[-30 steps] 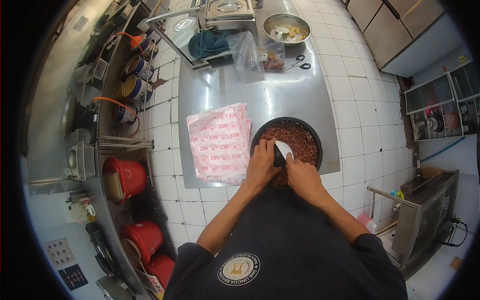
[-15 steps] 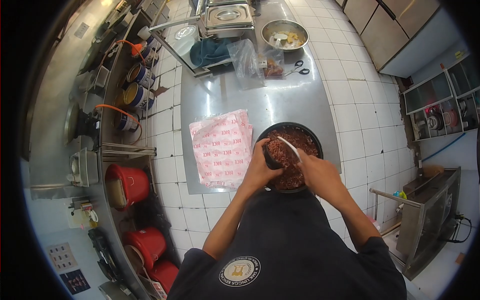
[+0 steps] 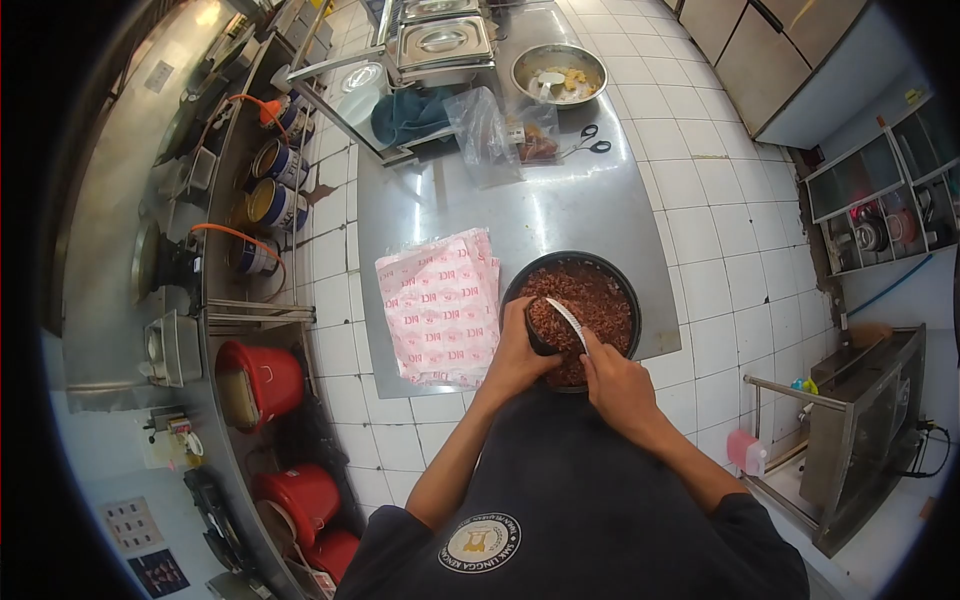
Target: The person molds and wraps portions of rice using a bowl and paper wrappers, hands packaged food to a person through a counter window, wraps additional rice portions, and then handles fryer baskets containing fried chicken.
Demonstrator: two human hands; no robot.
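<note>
1. The left hand is curled round a small dark bowl, thumb on its near side; the bowl is filled with reddish-brown grains.
2. The right hand is closed round the handle of a white paddle, whose blade stands edge-up along the small bowl's right side.
3. Both are over the black pot, inside its rim, with more grains spread around them.
4. The pot sits at the near right corner of the steel tabletop. A narrow strip of metal separates it from the right edge; its near rim comes close to the dark shirt.
5. On the left, room is tight: a stack of printed sheets lies just beside the pot. I cannot tell whether they touch.
6. Beyond the pot, a broad stretch of steel runs to the scissors and plastic bag.
7. Farther off, a metal bowl stands near the right edge, with tiled floor beyond.
</note>
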